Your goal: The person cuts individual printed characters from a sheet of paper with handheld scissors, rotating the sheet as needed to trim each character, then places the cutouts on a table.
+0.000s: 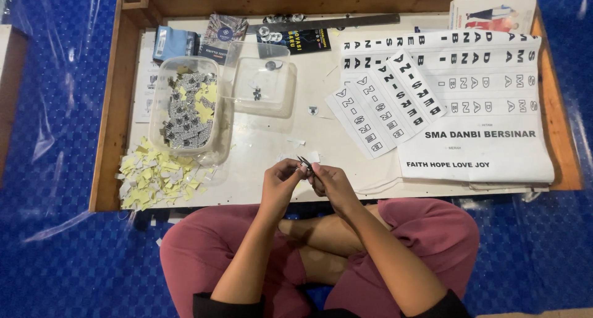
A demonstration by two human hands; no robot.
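My left hand [279,181] and my right hand [332,183] meet over the near edge of a low wooden table [108,120]. Between their fingertips they pinch a small dark sticker piece with a pale backing [305,164]. Both hands have their fingers closed on it. A clear plastic tub [162,108] full of small black-and-white cut pieces stands to the left. Its clear lid [267,88] lies beside it with one tiny piece on it. A heap of yellowish paper scraps [150,181] lies at the table's near left corner.
White sheets with black letters [488,108] cover the table's right half, with cut strips [384,105] fanned over them. A long metal ruler [333,23], a blue packet [174,43] and small dark cards lie along the far edge. Blue patterned flooring [49,231] surrounds the table.
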